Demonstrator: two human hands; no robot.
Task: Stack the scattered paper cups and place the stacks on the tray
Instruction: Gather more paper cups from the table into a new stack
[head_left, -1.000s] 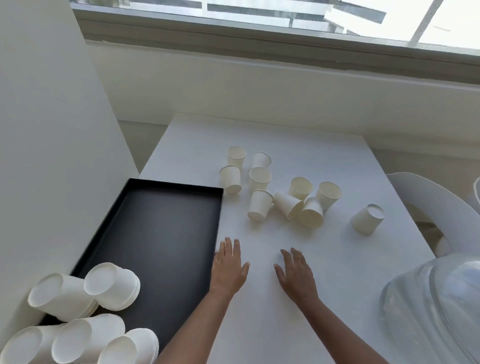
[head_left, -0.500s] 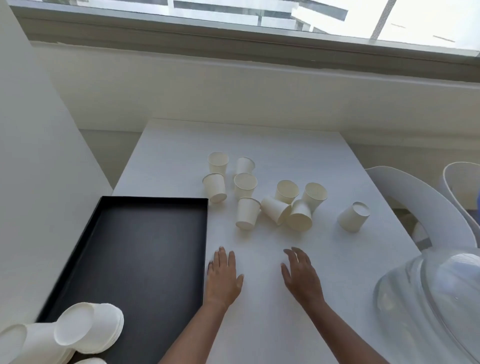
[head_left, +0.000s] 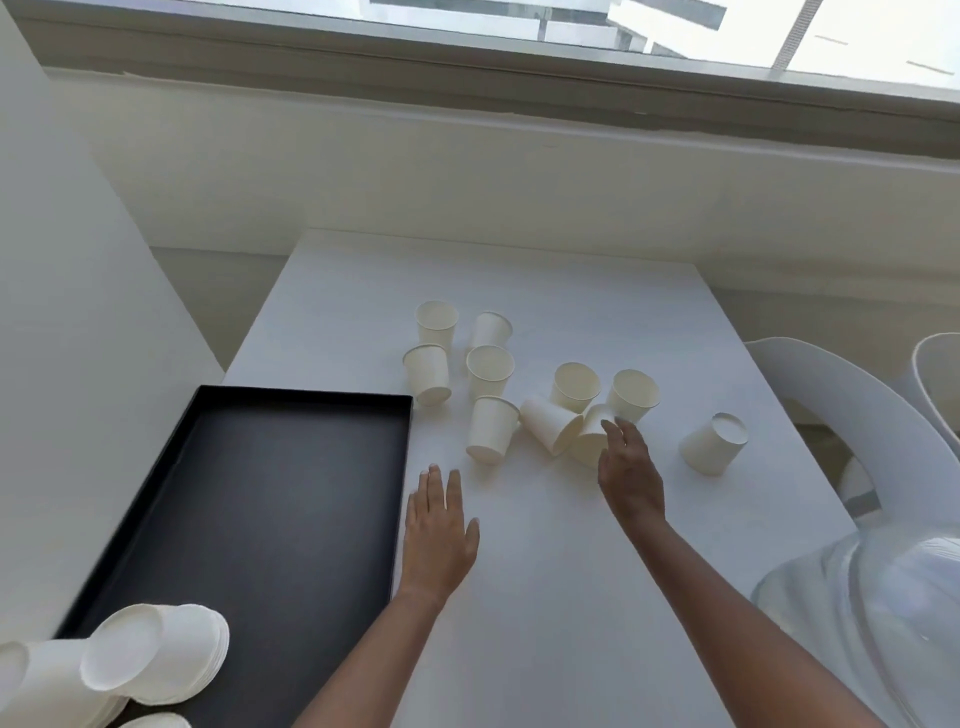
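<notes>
**Right hand at the cups, left hand flat on the table**

Your white table (head_left: 545, 597) fills most of the view, set under a window (head_left: 519, 31). On its left part lies the black tray (head_left: 260, 493), its middle bare; stacks of cups (head_left: 150, 654) lie on their sides over its near corner (partly cut off by the picture's edge). At the lower right sits a clear plastic dome (head_left: 872, 623), and beyond it a white chair (head_left: 831, 405) stands by the table's right side.

The scattered paper cups (head_left: 491, 364) sit on the table past the tray's far right corner. Several stand upright, some lie tipped over, and one upside-down cup (head_left: 714, 441) stands apart to the right.

Your right hand (head_left: 631, 473) reaches to a tipped cup (head_left: 589, 439) in the middle of the group; its fingers touch the cup's side, loosely spread, not closed round it. Your left hand (head_left: 439, 525) lies flat and empty on the table, just beside the tray's right edge.
</notes>
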